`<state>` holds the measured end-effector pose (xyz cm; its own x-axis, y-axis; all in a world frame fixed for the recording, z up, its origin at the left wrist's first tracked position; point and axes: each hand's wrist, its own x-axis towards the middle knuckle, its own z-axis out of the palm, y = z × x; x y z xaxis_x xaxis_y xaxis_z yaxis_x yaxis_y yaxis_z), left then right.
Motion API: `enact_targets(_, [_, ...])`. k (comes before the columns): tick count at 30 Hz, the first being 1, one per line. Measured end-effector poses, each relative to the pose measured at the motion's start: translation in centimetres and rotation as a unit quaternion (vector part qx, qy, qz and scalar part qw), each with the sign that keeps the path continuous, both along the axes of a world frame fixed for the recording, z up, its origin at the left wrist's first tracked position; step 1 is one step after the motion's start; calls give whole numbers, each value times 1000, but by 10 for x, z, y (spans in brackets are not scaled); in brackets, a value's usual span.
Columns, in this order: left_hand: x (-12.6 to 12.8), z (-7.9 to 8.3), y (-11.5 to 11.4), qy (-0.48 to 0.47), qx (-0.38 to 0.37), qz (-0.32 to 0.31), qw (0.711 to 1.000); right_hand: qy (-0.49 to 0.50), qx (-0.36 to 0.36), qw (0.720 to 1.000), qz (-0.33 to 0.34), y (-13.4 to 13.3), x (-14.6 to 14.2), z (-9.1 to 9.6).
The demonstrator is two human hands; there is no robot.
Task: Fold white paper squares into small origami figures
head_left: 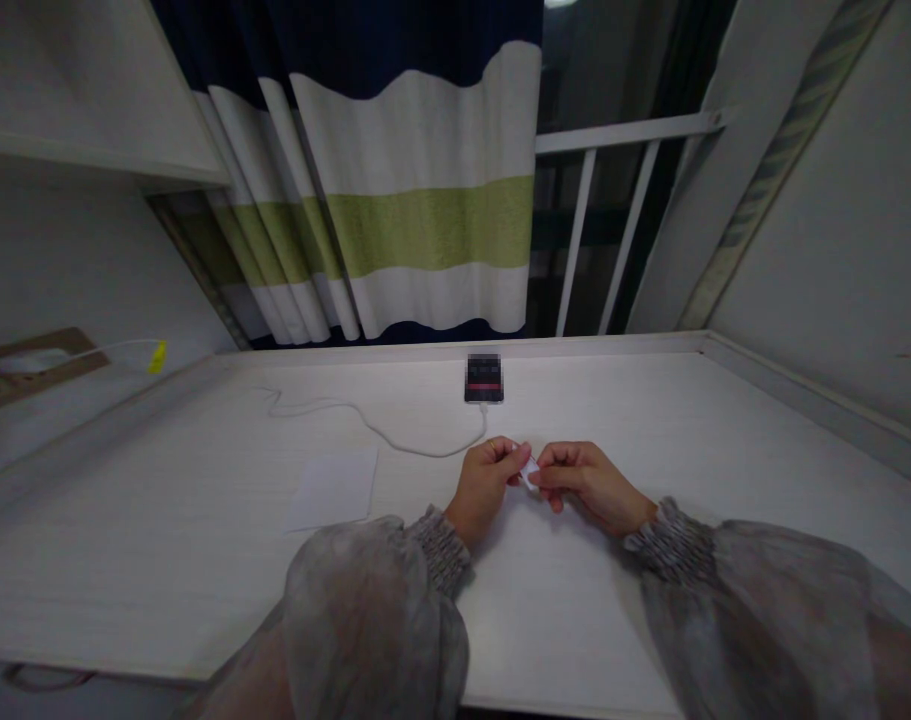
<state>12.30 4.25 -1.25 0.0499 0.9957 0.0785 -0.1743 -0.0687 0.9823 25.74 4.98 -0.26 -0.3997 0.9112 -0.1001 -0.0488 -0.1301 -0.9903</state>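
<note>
Between my two hands, just above the white desk, is a small folded piece of white paper [529,470]. My left hand [489,482] pinches its left side with thumb and fingers. My right hand [586,480] grips the right side, fingers closed and curled toward the left hand. Much of the paper is hidden by the fingers, so its full shape does not show. To the left of my hands a flat white sheet of paper [335,487] lies on the desk.
A phone [484,379] sits at the desk's back, plugged into a white cable [395,440] running left. Behind hang a striped curtain [432,230] and white window bars [627,132]. A tissue box [39,365] stands at far left. Raised edging [800,395] borders the desk [162,570].
</note>
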Motion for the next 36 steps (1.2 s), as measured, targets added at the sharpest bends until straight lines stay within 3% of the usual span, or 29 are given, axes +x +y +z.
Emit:
enact_targets(12, [-3, 1, 2, 45, -17, -67, 997, -3, -4, 1000, -12, 0, 1, -1])
enact_targets(36, [-1, 1, 1, 42, 2, -26, 999, 5, -8, 1000, -18, 0, 2, -2])
